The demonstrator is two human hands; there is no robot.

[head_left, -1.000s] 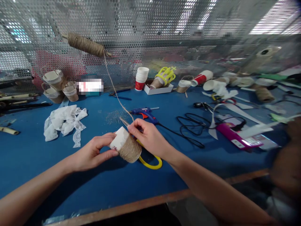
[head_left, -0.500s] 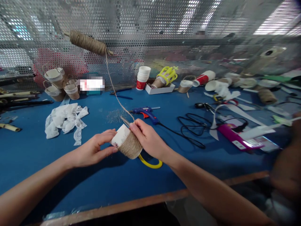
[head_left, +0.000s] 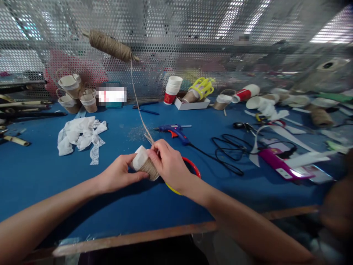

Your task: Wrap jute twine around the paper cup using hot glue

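A paper cup [head_left: 140, 159], its upper part white and its other end wrapped in brown twine, lies tilted between my hands. My left hand [head_left: 120, 171] holds its white end, thumb on one side and fingers on the other. Fingers closed, my right hand [head_left: 167, 162] pinches the twine [head_left: 139, 110] beside the wrapped part. That strand runs up to a twine spool [head_left: 110, 46] on a stick at the mesh. Red and yellow scissors handles [head_left: 195, 167] show around my right hand and wrist; whether the hand grips them is hidden.
A blue glue gun [head_left: 175, 131] lies just beyond my hands, its black cord [head_left: 228, 151] coiled to the right. White lace [head_left: 78, 134] is on the left. Small twine-handled cups [head_left: 68, 103], stacked paper cups [head_left: 173, 90] and a purple device [head_left: 278, 163] stand or lie around.
My right hand has turned over the cup, covering more of its twine. My left thumb has moved further along the cup. A red scissors handle now shows beside the yellow one.
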